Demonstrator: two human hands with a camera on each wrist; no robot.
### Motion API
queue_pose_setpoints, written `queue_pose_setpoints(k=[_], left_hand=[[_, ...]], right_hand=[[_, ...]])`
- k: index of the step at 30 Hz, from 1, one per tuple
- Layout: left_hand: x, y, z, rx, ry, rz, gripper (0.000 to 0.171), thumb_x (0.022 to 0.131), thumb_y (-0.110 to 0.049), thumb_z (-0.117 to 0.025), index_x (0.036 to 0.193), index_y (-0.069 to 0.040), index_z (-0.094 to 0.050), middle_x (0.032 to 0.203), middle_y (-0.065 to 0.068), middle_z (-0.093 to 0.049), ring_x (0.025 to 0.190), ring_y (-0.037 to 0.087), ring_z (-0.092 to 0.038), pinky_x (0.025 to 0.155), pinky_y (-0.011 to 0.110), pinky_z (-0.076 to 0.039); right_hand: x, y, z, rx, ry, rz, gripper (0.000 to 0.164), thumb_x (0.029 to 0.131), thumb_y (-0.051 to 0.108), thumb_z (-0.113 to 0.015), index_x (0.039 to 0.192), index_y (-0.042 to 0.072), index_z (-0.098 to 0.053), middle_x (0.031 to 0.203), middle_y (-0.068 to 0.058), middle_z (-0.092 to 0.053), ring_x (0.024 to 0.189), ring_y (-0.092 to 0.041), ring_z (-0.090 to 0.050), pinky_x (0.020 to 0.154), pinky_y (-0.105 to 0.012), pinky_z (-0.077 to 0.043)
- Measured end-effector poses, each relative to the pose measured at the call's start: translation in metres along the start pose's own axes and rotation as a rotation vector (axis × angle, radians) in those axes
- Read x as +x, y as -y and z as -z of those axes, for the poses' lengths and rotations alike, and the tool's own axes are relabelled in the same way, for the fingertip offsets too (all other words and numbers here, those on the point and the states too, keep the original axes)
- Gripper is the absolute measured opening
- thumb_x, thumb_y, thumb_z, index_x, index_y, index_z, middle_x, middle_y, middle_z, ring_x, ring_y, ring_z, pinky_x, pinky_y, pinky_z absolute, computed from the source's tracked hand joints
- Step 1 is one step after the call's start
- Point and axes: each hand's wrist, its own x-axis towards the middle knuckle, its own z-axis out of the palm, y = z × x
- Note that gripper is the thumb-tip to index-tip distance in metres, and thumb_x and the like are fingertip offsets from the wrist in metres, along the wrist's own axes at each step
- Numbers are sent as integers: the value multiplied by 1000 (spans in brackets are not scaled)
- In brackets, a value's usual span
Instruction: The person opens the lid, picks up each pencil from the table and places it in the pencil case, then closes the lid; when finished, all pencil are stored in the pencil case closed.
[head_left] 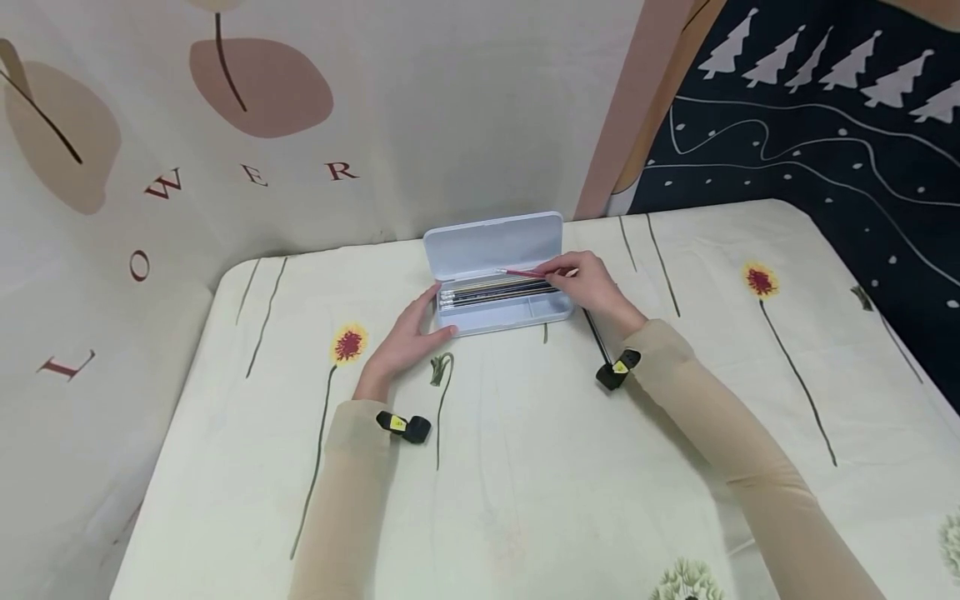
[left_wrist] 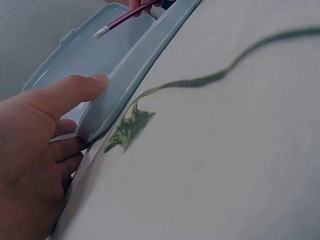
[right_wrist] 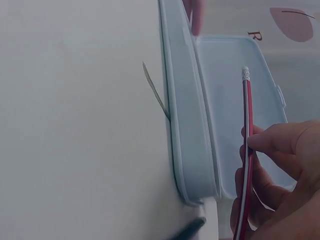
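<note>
A pale blue pencil case [head_left: 491, 322] lies with its lid [head_left: 495, 244] raised at the back. My left hand [head_left: 405, 340] holds its left end, thumb over the front rim and fingers around the outer side. Several dark pencils [head_left: 495, 292] with pale eraser ends lie lengthwise inside. Above them, my right hand [head_left: 592, 287] pinches a red striped pencil [right_wrist: 248, 107] between thumb and fingers. Its white eraser [right_wrist: 245, 73] points left across the case, while the far end is hidden behind the hand in the head view.
A white tablecloth [head_left: 510, 450] printed with flowers and stems covers the table. A dark, thin stick-like shape [head_left: 597, 336] runs from near the case's right corner to the right wrist camera [head_left: 617, 370]. Patterned cloth [head_left: 480, 125] hangs behind the table.
</note>
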Motion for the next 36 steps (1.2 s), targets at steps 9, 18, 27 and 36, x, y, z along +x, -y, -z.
queue_pose_setpoints(k=[9, 18, 27, 36], left_hand=[[0, -1, 0, 3, 0, -5, 80, 92, -27, -65, 155, -11, -19, 158, 15, -19, 144, 31, -13, 116, 46, -13], [0, 1, 0, 5, -3, -14, 80, 92, -28, -65, 155, -12, -19, 158, 15, -19, 144, 31, -14, 116, 46, -13], [0, 1, 1, 9, 2, -3, 80, 92, -30, -64, 155, -13, -18, 158, 14, -19, 144, 31, -14, 116, 46, -14], [0, 1, 1, -2, 0, -6, 80, 92, -30, -65, 155, -13, -19, 158, 14, -19, 144, 30, -14, 116, 46, -14]], right_hand=[[9, 7, -22, -21, 53, 58, 21, 90, -3, -59, 105, -2, -74, 105, -17, -68, 84, -23, -54, 70, -28, -42], [17, 12, -37, -65, 90, 96, 20, 90, -2, -59, 102, -1, -75, 98, -14, -69, 78, -20, -51, 68, -27, -40], [25, 19, -47, -79, 109, 148, 18, 88, -1, -61, 101, -1, -74, 97, -13, -70, 83, -21, -59, 74, -28, -46], [36, 27, -52, -98, 115, 156, 19, 88, -4, -60, 101, -2, -74, 101, -14, -70, 90, -24, -60, 80, -33, -48]])
